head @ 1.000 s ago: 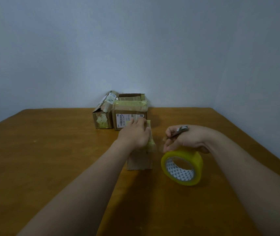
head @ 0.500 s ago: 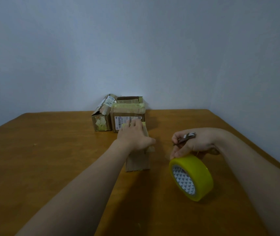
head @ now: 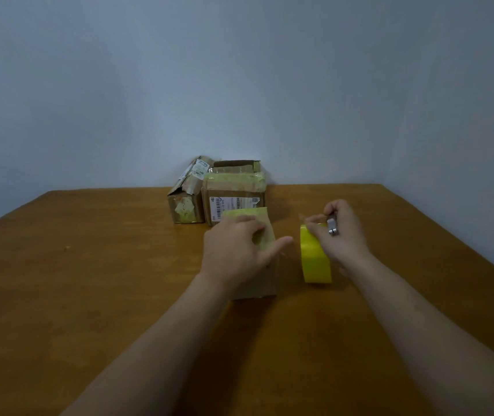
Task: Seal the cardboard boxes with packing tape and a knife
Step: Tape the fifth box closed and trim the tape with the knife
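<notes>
A small cardboard box (head: 256, 291) with yellow tape on its top stands in the middle of the table. My left hand (head: 235, 250) lies over it, fingers curled on the taped top and thumb stretched out along its right side. Just to the right, a yellow tape roll (head: 314, 259) stands on edge, its band facing me. My right hand (head: 343, 235) grips the roll from the top and right. A small metal knife (head: 332, 227) is held between the same hand's fingers. A narrow gap separates box and roll.
Two more cardboard boxes stand at the back against the wall: a taped one with a barcode label (head: 235, 193) and a torn, leaning one (head: 186, 193) on its left. The wooden table (head: 89, 280) extends wide to the left; its right edge runs near the side wall.
The tape roll has turned from showing its open core to standing edge-on, closer to the box. My right hand moved with it. My left hand stayed on the box, its thumb now stretched out.
</notes>
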